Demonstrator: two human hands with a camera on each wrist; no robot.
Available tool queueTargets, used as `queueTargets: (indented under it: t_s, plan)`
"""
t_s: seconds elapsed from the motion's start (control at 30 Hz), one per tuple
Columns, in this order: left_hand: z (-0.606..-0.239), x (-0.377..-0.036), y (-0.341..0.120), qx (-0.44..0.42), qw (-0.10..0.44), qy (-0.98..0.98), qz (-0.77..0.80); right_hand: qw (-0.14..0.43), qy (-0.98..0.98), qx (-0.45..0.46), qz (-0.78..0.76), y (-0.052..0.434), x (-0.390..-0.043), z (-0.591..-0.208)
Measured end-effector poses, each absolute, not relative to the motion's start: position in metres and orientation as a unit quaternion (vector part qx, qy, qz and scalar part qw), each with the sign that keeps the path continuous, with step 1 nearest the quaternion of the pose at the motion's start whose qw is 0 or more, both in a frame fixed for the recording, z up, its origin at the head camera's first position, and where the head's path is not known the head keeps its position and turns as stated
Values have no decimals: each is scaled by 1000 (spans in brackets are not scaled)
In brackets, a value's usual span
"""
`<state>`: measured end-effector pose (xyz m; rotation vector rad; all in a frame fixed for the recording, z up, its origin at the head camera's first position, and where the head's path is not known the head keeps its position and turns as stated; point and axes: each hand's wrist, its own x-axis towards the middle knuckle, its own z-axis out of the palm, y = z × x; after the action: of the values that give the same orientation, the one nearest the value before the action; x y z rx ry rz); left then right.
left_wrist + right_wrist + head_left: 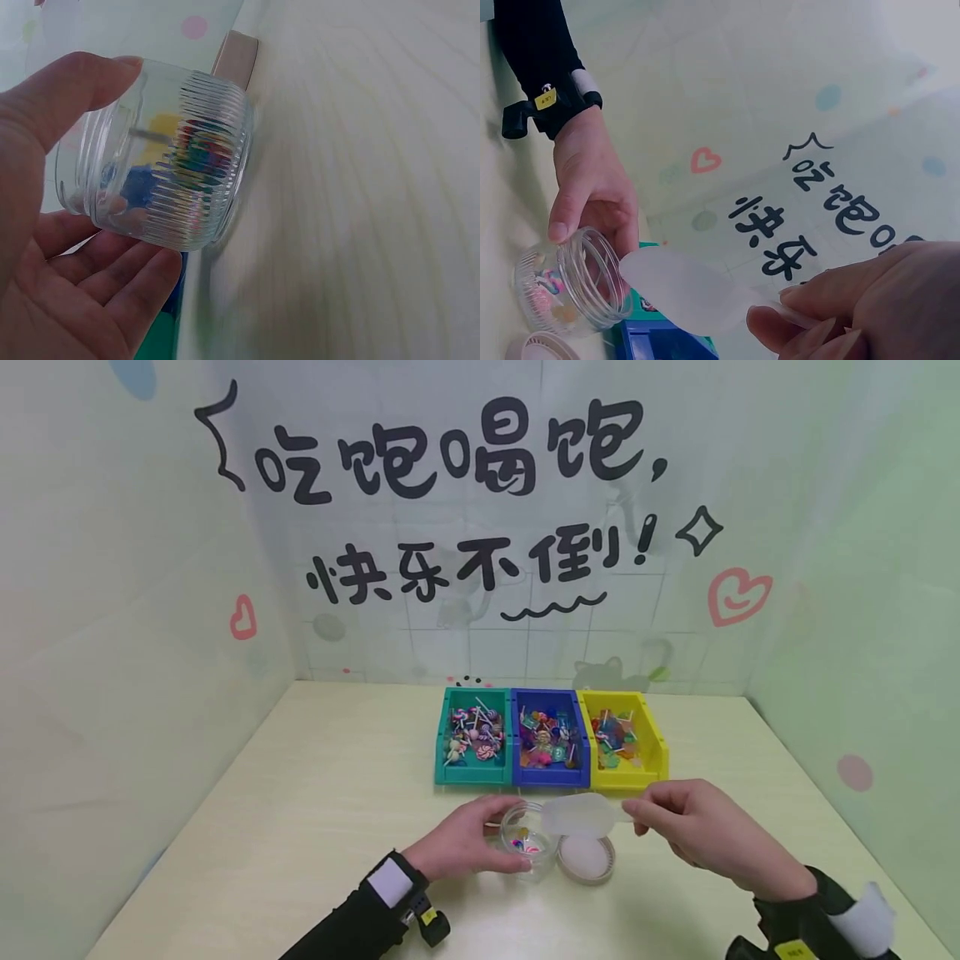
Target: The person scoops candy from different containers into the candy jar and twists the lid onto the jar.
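My left hand (461,842) holds a clear ribbed jar (534,867), thumb on one side and fingers on the other. The jar has no lid on, and a few small colourful candy-like pieces (549,286) lie inside. In the left wrist view its base is right at the tabletop. My right hand (708,837) pinches the thin handle of a translucent white scoop (577,816). The scoop's blade is level, its tip by the jar's mouth, and nothing shows on it. Below the blade, a round pale lid (587,862) lies on the table beside the jar.
Three joined bins stand behind the hands: green (441,752), blue (551,779) and yellow (654,760). The green one holds small lollipop-like pieces; the others hold mixed colourful pieces. Printed cloth walls (480,652) enclose the pale wooden table (300,793) on three sides.
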<state>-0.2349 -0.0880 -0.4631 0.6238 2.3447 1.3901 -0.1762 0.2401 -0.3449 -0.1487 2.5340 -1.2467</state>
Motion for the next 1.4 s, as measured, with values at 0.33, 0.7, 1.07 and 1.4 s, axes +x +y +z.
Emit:
queueTargets:
  t_s: [0.33,0.7,1.07,1.4]
  plan:
    - [-462,-234,-88,230,163,832,477,187,848,-65,-492,249,-179,-358]
    - [-457,-238,-96,215,149,833,488,216,810,-74,-540,257,-184,-369]
    - [-438,-250,-112,196,61,827,524,157,818,-46,-552,263,-188,-356]
    - [-427,-271,-125,116,-71,845,518,117,819,-39,-560,271,-194,-345]
